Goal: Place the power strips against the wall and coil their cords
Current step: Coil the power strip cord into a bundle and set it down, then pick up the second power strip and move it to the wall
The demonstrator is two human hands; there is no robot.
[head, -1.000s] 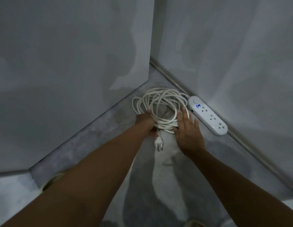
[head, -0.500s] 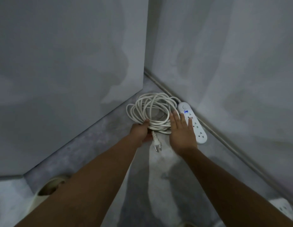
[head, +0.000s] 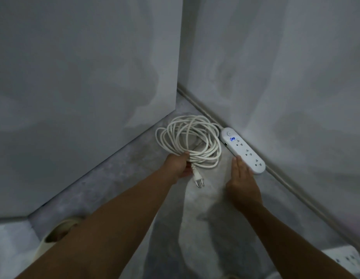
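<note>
A white power strip with a small blue display lies on the grey floor along the foot of the right wall. Its white cord is coiled in loose loops in the corner, left of the strip. My left hand is closed around the near side of the coil, and the plug hangs just below that hand. My right hand is flat, fingers straight, with its fingertips touching the strip's near long edge.
Grey walls meet in a corner behind the coil. A pipe or trim runs along the base of the right wall. A second white power strip shows at the bottom right. A beige slipper sits at the bottom left.
My right hand has slid off the coil's right side to the strip's near edge. My left hand keeps its grip on the coil. The camera view has shifted.
</note>
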